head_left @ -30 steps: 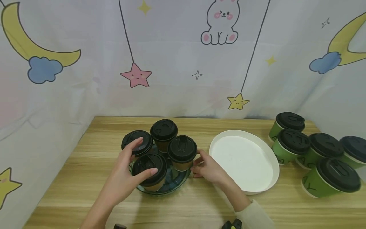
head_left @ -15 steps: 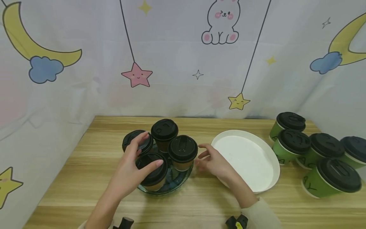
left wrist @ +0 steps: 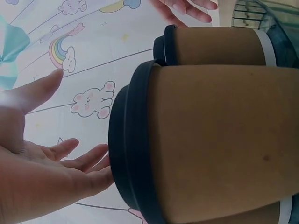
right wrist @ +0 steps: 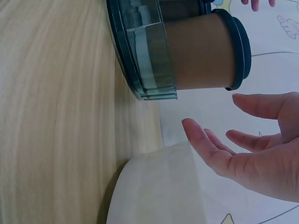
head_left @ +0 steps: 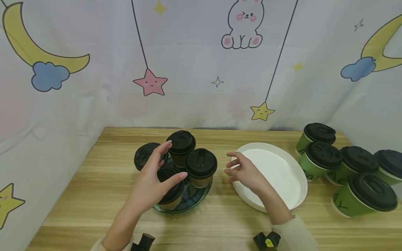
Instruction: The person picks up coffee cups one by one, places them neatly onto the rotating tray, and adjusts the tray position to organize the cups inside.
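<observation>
Several brown paper coffee cups with black lids stand upright in a clear bluish glass dish (head_left: 201, 197), left of centre on the table. Over the front coffee cup (head_left: 172, 200) hovers my left hand (head_left: 149, 186), thumb and fingers spread, hiding part of its lid. In the left wrist view that hand (left wrist: 51, 163) lies beyond the lid of a large, near coffee cup (left wrist: 224, 140), and its fingers grip nothing. My right hand (head_left: 246, 172) is held loosely bent over the white tray's left edge, apart from the right-hand coffee cup (head_left: 201, 167). The right wrist view shows this hand (right wrist: 261, 144) holding nothing.
A round white tray (head_left: 276, 177) sits right of the dish. Several green paper cups (head_left: 361, 198) with black lids crowd the table's right end. A cloth printed with stars and moons (head_left: 194, 104) hangs behind the wooden table (head_left: 94, 195).
My right hand has drawn away from the right-hand coffee cup, moving right toward the white tray. My left hand has shifted slightly right above the front cup. The cups and dish look unmoved.
</observation>
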The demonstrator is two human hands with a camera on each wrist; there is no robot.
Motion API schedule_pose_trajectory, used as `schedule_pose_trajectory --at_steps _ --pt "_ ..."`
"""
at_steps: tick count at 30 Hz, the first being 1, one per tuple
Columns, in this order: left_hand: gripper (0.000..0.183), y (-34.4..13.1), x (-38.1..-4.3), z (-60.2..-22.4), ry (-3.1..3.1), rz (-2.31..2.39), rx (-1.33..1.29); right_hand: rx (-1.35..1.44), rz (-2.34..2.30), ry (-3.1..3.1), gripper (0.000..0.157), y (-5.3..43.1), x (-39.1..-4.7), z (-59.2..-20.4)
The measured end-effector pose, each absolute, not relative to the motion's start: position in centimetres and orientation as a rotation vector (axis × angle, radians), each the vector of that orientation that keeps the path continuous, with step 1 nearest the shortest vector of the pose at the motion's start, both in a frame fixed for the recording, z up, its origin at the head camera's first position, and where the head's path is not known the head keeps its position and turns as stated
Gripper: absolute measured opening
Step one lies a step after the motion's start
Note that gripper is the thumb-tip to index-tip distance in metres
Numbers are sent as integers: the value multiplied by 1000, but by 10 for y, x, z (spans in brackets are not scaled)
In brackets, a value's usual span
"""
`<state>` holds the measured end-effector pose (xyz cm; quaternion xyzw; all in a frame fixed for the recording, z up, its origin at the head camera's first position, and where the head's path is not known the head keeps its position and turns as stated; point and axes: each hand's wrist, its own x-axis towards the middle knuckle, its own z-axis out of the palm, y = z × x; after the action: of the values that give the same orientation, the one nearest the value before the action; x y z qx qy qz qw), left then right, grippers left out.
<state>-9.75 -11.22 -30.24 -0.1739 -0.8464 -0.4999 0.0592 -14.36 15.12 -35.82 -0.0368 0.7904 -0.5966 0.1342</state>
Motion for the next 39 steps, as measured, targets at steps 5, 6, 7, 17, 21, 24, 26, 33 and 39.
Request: schedule_pose_trajectory --at_steps 5,6,7,17,21,24,26,33,39 --pt "76 -107 -100 -301 -2547 -1528 -548 -113 -1738 2297 53 156 -144 -356" --pt "76 -106 -100 -301 -2543 -1530 -554 -112 -1743 2296 53 157 -144 -356" --pt "76 -104 -100 -301 -2538 -1536 -560 -111 -1746 2296 53 158 -144 -356" --pt "76 -91 -102 -302 -2514 -1565 -622 -92 -1751 2326 55 167 -144 -352" --pt "76 -86 -102 -303 -2500 -1564 -643 -81 -1753 2330 55 171 -144 -351" --pt "76 -82 -102 -303 -2499 -1564 -654 -75 -1756 2331 55 173 -144 -351" --pt "76 -79 -101 -303 -2500 -1566 -659 -75 -1757 2334 55 175 -144 -351" --pt "75 -70 -101 -305 -2512 -1573 -692 -66 -1750 2342 55 180 -143 -351" --pt "72 -63 -102 -310 -2491 -1569 -723 -58 -1747 2346 55 184 -143 -352"
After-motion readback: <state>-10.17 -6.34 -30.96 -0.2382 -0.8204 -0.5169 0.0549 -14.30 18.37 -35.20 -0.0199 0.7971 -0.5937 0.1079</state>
